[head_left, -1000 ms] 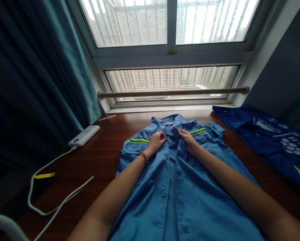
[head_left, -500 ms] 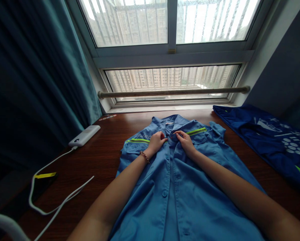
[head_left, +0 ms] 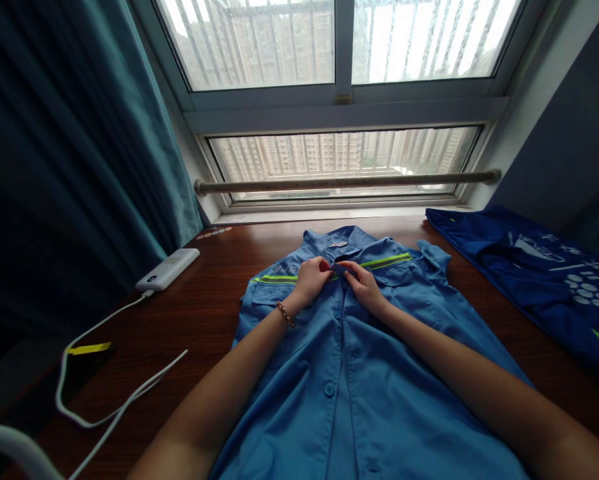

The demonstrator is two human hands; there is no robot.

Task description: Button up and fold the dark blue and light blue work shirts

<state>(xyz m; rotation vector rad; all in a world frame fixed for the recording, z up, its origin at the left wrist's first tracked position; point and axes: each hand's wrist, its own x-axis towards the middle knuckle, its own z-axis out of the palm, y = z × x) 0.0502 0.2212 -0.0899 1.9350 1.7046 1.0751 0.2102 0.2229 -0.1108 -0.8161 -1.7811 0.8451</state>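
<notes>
A light blue work shirt [head_left: 359, 393] with yellow-green reflective stripes lies front up on a dark wooden table [head_left: 199, 320], collar toward the window. My left hand [head_left: 310, 277], with a bead bracelet on the wrist, pinches the left edge of the shirt's front opening just below the collar. My right hand [head_left: 362, 283] pinches the right edge at the same spot, and the fingertips of the two hands almost touch. Buttons run down the shirt's front toward me.
A white power bank [head_left: 168, 269] with a white cable [head_left: 94, 380] lies at the left by a teal curtain [head_left: 69, 160]. A dark object with a yellow strip [head_left: 87, 360] sits near the left edge. A dark blue printed garment [head_left: 539, 280] lies at the right. A window with a rail [head_left: 344, 181] is ahead.
My right hand has slid left from the chest pocket area to the front opening and closed on the fabric. Both hands have drawn together and moved slightly toward the collar.
</notes>
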